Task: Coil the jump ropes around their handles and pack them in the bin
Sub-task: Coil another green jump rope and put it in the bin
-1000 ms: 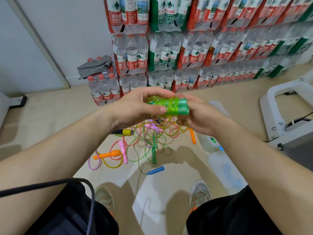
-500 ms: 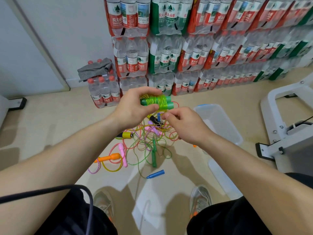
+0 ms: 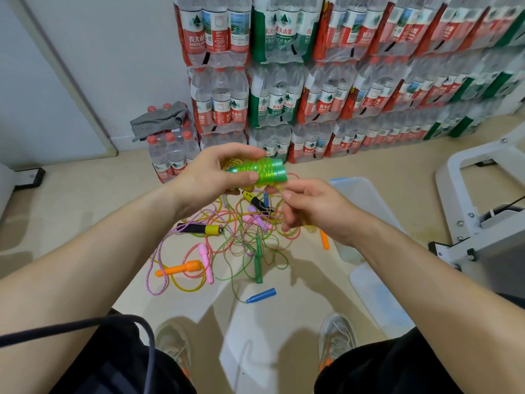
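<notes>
- Far left: a grey cloth point(image 3: 159, 119) is lying on a low bottle pack point(image 3: 170, 157), taking no part in the work.
- Left hand point(image 3: 216, 177) is gripping the green handles point(image 3: 264, 172), which are paired side by side. The thumb is pressing across the wound turns, most likely to stop the coil springing loose.
- The bundle is being held in the air above the floor, not yet binned.
- Under it, the tangle of ropes point(image 3: 244, 237) is lying uncoiled. It includes an orange handle point(image 3: 181, 268), a yellow-and-black handle point(image 3: 204, 229) and a blue handle point(image 3: 261, 295).
- Right hand point(image 3: 309, 211) is sitting just beside and below the bundle, apart from the left. Its fingers are curled and seem to be pinching the loose strand point(image 3: 282, 190), probably keeping tension for a last turn or tuck.
- Right: the clear bin point(image 3: 366, 191) is standing open near the hands, and its lid point(image 3: 375, 294) is lying by the right foot. I cannot tell what is in the bin.
</notes>
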### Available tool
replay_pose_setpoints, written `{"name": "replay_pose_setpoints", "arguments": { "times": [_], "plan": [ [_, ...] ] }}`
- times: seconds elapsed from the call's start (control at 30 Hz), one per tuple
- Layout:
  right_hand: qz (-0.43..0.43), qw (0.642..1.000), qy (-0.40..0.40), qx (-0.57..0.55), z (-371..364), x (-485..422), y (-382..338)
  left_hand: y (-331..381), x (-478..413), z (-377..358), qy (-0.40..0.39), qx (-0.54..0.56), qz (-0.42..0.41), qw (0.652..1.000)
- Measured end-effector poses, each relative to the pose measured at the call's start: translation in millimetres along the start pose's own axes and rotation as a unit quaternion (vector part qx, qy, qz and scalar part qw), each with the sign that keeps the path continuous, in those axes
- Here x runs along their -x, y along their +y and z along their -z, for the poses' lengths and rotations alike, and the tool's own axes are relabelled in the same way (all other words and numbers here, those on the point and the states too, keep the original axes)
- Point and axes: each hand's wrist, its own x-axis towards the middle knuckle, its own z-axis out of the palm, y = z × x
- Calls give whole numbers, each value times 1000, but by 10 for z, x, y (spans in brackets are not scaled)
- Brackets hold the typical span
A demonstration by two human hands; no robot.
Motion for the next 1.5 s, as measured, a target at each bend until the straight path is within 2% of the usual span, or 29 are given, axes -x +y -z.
{"name": "replay_pose_setpoints", "arguments": {
  "times": [0.17, 0.3, 0.57, 0.73, 0.83, 0.97, 1.17, 1.37, 1.5],
  "plan": [
    [3, 1000, 6, 8, 21, -21, 54, 68, 73, -21, -91, -36, 5, 995],
    [-10, 999, 1, -34, -3, -26, 20, 103, 91, -67, -79, -30, 4, 996],
    [-98, 981, 53, -159, 85, -93, -62, 81, 71, -61, -92, 40, 31, 994],
    [33, 987, 156, -4, 110, -89, -48, 88, 83, -32, -148, 64, 60, 985],
    [68, 983, 168, 17, 117, -64, -111, 52, 91, -76, -196, 74, 86, 974],
    [91, 984, 151, -33, 71, -37, -184, 85, 100, -123, -232, 34, 107, 966],
    [65, 982, 151, -95, 123, 60, -269, 157, 112, -99, -199, -34, 41, 978],
    [71, 952, 153, -255, 100, 128, -349, 129, 106, -98, -196, 80, 43, 976],
    [92, 939, 155, -294, 111, 172, -403, 60, 128, -177, -194, 182, 72, 961]
  ]
}}
